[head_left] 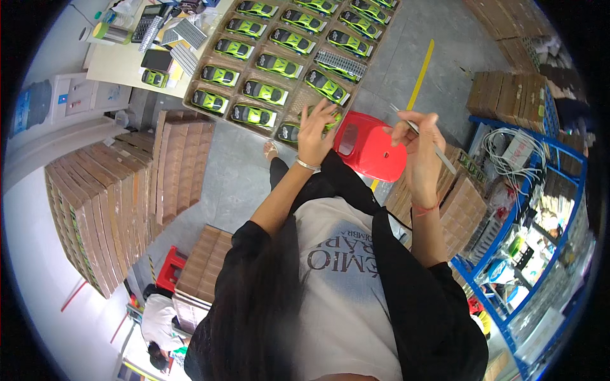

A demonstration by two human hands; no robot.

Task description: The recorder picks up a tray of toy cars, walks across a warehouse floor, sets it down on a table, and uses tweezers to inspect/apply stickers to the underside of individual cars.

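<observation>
Vividly lime-green, black-topped toy cars (326, 87)

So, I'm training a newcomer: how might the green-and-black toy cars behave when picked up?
The toy cars probably feel stiff, given their crisply shaped bodies; smooth, shiny surfaces may make them slippery. Their low, broad shape suggests they're unlikely to tip.

1. Toy car (333, 120), green and black, mostly hidden by the left hand (316, 134), at the edge of the brown tray (295, 100)
2. Slim tweezers (445, 160), slanted in the right hand (420, 136), tips pointing forward-left
</observation>
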